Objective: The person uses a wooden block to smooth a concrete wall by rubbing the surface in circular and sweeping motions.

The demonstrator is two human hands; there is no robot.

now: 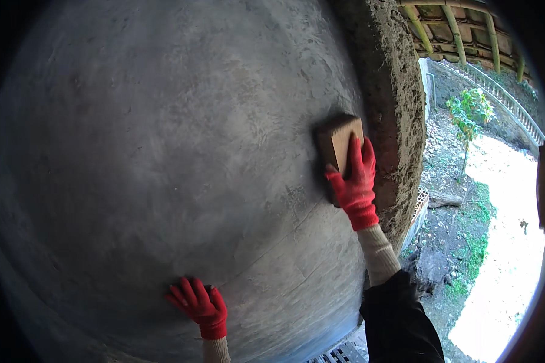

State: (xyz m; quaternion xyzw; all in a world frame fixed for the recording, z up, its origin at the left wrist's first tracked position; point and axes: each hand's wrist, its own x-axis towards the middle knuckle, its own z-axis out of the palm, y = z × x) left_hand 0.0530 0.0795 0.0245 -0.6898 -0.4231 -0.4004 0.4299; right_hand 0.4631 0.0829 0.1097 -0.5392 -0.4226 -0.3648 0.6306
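Note:
A smooth grey plastered wall (181, 151) fills most of the view. Near its right edge, my right hand (358, 178) is wrapped around a wooden block (340, 142) whose face lies against the plaster. The block is pale brown, thick and tilted, and its lower end is partly hidden by the glove. Lower and further left, my left hand (201, 305) rests on the wall with its fingers stretched out. A small dark patch shows beside its thumb; I cannot tell whether it is an object or shadow. Both hands wear red gloves, with the fingertips showing on the right one.
A rough, unplastered wall edge (409, 115) runs down just right of the block. Beyond it lie sunlit ground, a small leafy tree (466, 118) and a stair with a pale railing (505, 97). A tiled roof on bamboo poles (457, 33) hangs at the upper right.

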